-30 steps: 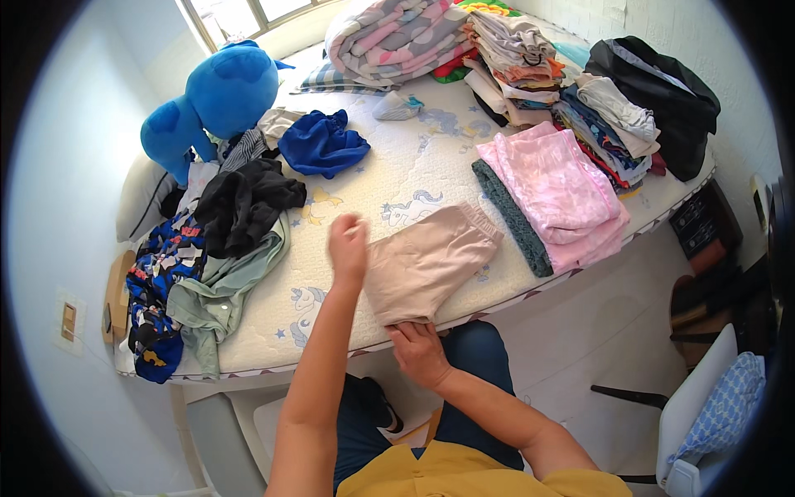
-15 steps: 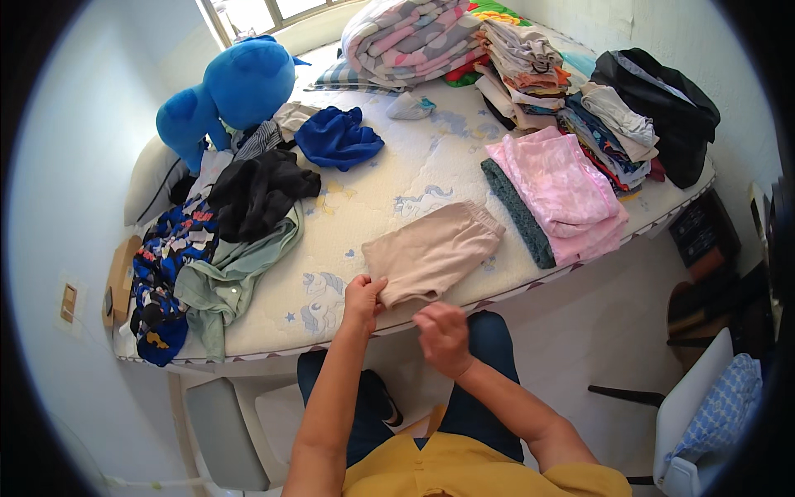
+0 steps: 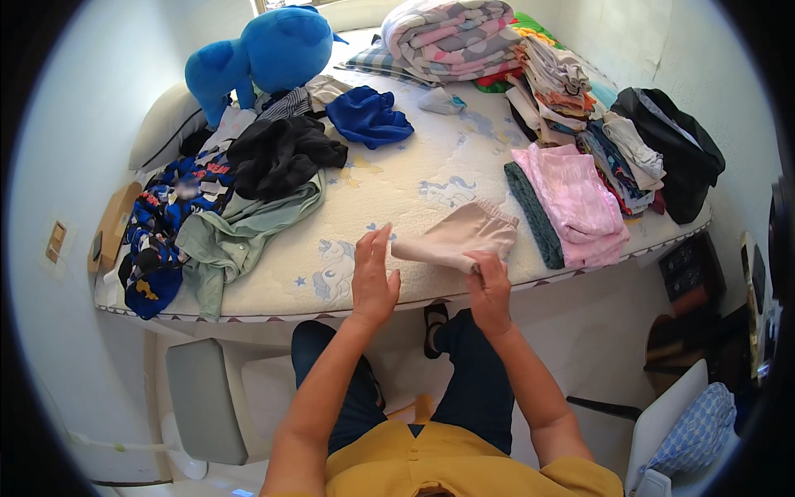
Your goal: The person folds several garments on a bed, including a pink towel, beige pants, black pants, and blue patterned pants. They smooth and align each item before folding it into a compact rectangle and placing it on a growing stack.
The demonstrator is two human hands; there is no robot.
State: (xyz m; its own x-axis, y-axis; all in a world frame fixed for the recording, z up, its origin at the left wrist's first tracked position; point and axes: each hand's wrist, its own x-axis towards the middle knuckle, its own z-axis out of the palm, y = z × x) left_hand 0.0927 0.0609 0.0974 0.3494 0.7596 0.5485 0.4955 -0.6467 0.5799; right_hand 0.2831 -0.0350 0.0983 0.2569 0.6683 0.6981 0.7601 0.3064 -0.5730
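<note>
Beige shorts (image 3: pixel 470 230) with a gathered elastic waistband lie at the near edge of the bed, partly doubled over. The near edge of the cloth is pinched in my right hand (image 3: pixel 490 294) and lifted a little. Just left of the shorts, my left hand (image 3: pixel 375 282) is held up with its fingers stretched out and nothing in it. Right of the shorts is a folded pink garment stack (image 3: pixel 575 203), lying partly over a folded dark green piece (image 3: pixel 534 215).
Loose clothes fill the bed's left side: a black garment (image 3: pixel 286 157), a pale green shirt (image 3: pixel 248 236), a royal blue piece (image 3: pixel 368 116). Behind stand a blue plush toy (image 3: pixel 286 50), a rolled quilt (image 3: pixel 447 41) and folded piles (image 3: pixel 555 83). A chair (image 3: pixel 675 422) is at the lower right.
My left hand has let go of the shorts and opened. My right hand has taken hold of their near edge, and the cloth is now doubled over. The view has shifted slightly.
</note>
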